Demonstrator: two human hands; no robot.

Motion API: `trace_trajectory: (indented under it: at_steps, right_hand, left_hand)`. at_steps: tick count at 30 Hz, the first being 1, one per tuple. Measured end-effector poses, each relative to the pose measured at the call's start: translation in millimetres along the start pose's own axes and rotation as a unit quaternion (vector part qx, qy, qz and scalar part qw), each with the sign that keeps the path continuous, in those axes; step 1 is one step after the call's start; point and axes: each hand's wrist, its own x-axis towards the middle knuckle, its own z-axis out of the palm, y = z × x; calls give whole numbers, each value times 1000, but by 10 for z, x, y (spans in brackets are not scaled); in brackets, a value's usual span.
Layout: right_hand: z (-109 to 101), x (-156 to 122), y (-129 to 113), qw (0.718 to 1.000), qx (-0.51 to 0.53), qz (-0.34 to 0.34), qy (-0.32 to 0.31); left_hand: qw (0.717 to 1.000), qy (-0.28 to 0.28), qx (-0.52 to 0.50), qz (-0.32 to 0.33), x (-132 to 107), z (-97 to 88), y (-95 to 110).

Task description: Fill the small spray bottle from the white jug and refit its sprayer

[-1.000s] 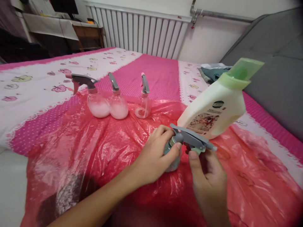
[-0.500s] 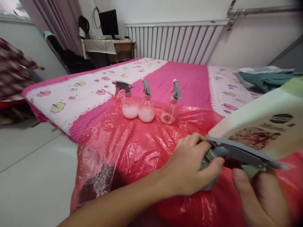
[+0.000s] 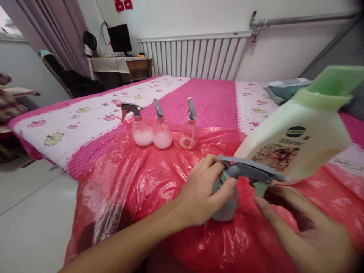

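My left hand (image 3: 199, 197) is wrapped round a small teal spray bottle (image 3: 227, 208) that stands on the red plastic sheet (image 3: 136, 182). Its grey trigger head (image 3: 250, 170) points right. My right hand (image 3: 307, 235) lies low at the right with loose fingers, its thumb just under the bottle's green trigger and nothing in its grip. A white detergent bottle (image 3: 301, 144) with a green cap leans tilted right behind the spray head.
Three clear spray bottles (image 3: 162, 132) with grey triggers stand in a row at the sheet's far edge, two holding white liquid. The pink bedspread (image 3: 213, 98) stretches behind, folded clothes (image 3: 284, 89) at far right, a radiator (image 3: 196, 57) on the wall, floor (image 3: 28, 212) to the left.
The view has swung and steadied. My right hand has dropped from pinching the trigger head to just below it. My left hand keeps hold of the small bottle.
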Motion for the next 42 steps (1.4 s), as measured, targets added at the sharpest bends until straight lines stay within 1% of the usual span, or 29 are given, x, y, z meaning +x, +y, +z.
trace_trajectory:
  at_steps: [3,5,7,9,13,15,18,21,24,27,32,38,42]
  right_hand:
    - [-47,50,-97,997,14,41,-65]
    - [-66,67,-94,995,20,65,-80]
    - [-77,66,-80,995,17,78,-64]
    - [-80,51,-99,996,23,72,-37]
    - [-57,16,-249,997,68,47,5]
    - [-31,7,-325,996,82,42,16]
    - [10,1,-372,995,83,47,-1]
    - [37,-5,-356,994,84,68,-30]
    - [40,-7,-338,993,84,77,-40]
    - [32,-4,-346,993,85,69,-33]
    - [32,14,-379,995,90,45,-23]
    - [57,-11,-387,995,102,8,9]
    - [86,-32,-377,993,120,8,23]
  left_hand:
    - [1000,5,6,-5,4,-22,1]
    - [1000,8,5,-5,7,-35,-4]
    - [1000,9,4,-8,9,-41,-9]
    - [1000,5,3,-9,10,-36,-11]
    - [1000,3,-4,0,14,1,-9]
    - [1000,6,-4,-1,18,20,-15]
    - [1000,9,-10,-1,22,32,-39]
    - [1000,6,-21,-7,15,27,-66]
    - [999,-2,-26,-24,-4,32,-78]
    - [999,4,-48,-25,-30,54,-86]
    - [995,15,-99,-10,-47,79,-112]
    - [995,-4,-98,-10,-21,59,-97]
    - [995,-4,-99,-11,-6,44,-80]
